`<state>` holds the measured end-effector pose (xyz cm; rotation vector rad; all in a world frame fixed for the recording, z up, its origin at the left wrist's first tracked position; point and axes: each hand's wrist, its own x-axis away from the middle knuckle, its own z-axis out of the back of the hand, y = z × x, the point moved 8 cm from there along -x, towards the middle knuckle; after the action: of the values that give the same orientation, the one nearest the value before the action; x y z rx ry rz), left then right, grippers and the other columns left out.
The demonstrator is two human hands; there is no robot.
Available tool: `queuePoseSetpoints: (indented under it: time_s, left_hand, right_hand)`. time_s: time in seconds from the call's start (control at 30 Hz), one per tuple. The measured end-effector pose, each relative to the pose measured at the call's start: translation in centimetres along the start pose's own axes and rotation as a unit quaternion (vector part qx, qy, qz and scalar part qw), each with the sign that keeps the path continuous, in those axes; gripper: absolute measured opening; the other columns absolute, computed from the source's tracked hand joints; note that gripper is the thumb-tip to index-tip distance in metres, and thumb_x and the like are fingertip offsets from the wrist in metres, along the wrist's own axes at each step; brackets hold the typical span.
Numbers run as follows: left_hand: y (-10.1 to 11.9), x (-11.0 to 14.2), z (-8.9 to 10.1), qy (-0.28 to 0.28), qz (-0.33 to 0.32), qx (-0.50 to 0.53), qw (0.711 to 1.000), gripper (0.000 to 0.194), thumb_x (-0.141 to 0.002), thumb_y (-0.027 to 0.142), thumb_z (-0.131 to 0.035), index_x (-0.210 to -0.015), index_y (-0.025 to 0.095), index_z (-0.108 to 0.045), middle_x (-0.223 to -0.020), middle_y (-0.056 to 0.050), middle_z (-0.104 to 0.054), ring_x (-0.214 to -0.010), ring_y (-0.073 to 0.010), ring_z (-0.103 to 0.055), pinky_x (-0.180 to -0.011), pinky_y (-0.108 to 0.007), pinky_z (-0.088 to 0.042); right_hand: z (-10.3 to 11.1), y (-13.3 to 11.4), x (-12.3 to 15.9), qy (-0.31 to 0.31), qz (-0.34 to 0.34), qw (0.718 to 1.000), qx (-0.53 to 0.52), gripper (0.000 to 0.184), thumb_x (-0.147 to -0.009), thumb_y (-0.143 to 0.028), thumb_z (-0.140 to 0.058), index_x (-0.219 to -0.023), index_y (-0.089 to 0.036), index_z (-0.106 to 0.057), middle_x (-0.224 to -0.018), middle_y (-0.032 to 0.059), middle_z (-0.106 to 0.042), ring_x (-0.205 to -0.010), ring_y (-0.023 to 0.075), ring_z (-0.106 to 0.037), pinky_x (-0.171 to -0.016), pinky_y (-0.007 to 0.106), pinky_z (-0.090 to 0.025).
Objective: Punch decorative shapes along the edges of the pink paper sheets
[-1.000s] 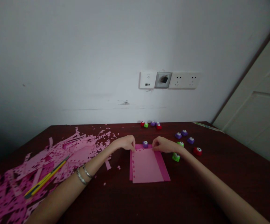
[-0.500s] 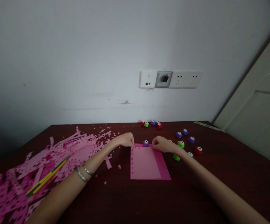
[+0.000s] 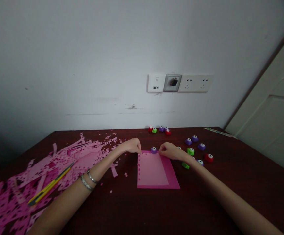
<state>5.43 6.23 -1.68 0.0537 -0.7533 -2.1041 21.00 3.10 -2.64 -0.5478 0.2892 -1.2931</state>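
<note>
A light pink sheet of paper (image 3: pixel 153 171), punched with small holes along its left side and far edge, lies over a darker pink sheet (image 3: pixel 173 179). The darker sheet shows mostly on the right and in a thin strip at the far and near edges. My left hand (image 3: pixel 133 146) pinches the light sheet's far left corner. At its far right corner, my right hand (image 3: pixel 169 150) has finger and thumb closed on the same sheet. Between my hands a purple craft punch (image 3: pixel 153 150) stands at the paper's far edge.
Punched pink strips and scraps (image 3: pixel 65 176) cover the table's left, a yellow utility knife (image 3: pixel 50 186) on top. Several punches (image 3: pixel 190 151) in green, purple and red stand right; more (image 3: pixel 167 132) stand by the wall. A ruler-like strip (image 3: pixel 220 132) lies far right. Sockets (image 3: pixel 195 83) line the wall.
The light pink sheet has shifted away from me and slightly left over the darker one, whose near edge now shows below it. Both hands have moved slightly with it, still pinching.
</note>
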Motion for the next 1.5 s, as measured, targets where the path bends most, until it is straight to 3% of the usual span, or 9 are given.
queuePoseSetpoints:
  time_s: [0.63, 0.97, 1.1, 1.27, 1.5]
  left_hand:
    - [-0.6, -0.2, 0.5, 0.046, 0.007, 0.002, 0.999, 0.013, -0.060, 0.026, -0.064, -0.060, 0.014, -0.067, -0.058, -0.002, -0.062, -0.057, -0.0129, -0.054, -0.052, -0.021, -0.037]
    - [-0.7, 0.0, 0.4, 0.029, 0.019, -0.008, 0.999, 0.018, -0.060, 0.029, -0.061, -0.064, 0.013, -0.067, -0.065, -0.004, -0.065, -0.062, -0.0145, -0.057, -0.051, -0.021, -0.037]
    - [-0.7, -0.1, 0.7, 0.054, 0.016, -0.015, 0.998, 0.018, -0.063, 0.031, -0.060, -0.064, 0.014, -0.067, -0.065, -0.004, -0.065, -0.061, -0.0138, -0.056, -0.052, -0.021, -0.036]
    - [0.4, -0.1, 1.8, 0.133, -0.027, -0.002, 0.991, 0.018, -0.068, 0.029, -0.057, -0.070, 0.014, -0.066, -0.069, -0.003, -0.066, -0.065, -0.0136, -0.058, -0.057, -0.022, -0.038]
    - [3.4, -0.1, 1.0, 0.145, -0.133, -0.008, 0.980, 0.030, -0.068, 0.037, -0.063, -0.088, 0.014, -0.065, -0.083, -0.005, -0.064, -0.072, -0.0134, -0.055, -0.063, -0.022, -0.040]
  right_hand:
    - [0.1, 0.5, -0.6, 0.057, 0.000, 0.998, 0.000, 0.016, -0.068, -0.017, -0.050, -0.065, -0.013, -0.065, -0.065, 0.0057, -0.066, -0.059, 0.0146, -0.057, -0.050, 0.022, -0.034]
    - [0.2, 0.0, -0.4, 0.057, 0.004, 0.998, -0.001, 0.017, -0.069, -0.017, -0.049, -0.067, -0.012, -0.065, -0.067, 0.0053, -0.067, -0.061, 0.0143, -0.057, -0.051, 0.021, -0.035]
    - [0.1, 0.0, -0.4, 0.057, 0.007, 0.998, 0.002, 0.018, -0.069, -0.017, -0.049, -0.068, -0.012, -0.066, -0.068, 0.0057, -0.067, -0.062, 0.0148, -0.058, -0.051, 0.022, -0.035]
    - [0.3, 0.2, -0.5, 0.064, -0.004, 0.998, 0.000, 0.017, -0.072, -0.022, -0.051, -0.072, -0.013, -0.066, -0.072, 0.0074, -0.067, -0.064, 0.0163, -0.059, -0.052, 0.023, -0.036]
    - [1.5, -0.4, 0.0, 0.079, -0.014, 0.997, 0.011, 0.017, -0.073, -0.019, -0.051, -0.075, -0.012, -0.066, -0.074, 0.0073, -0.067, -0.067, 0.0163, -0.059, -0.055, 0.022, -0.036]
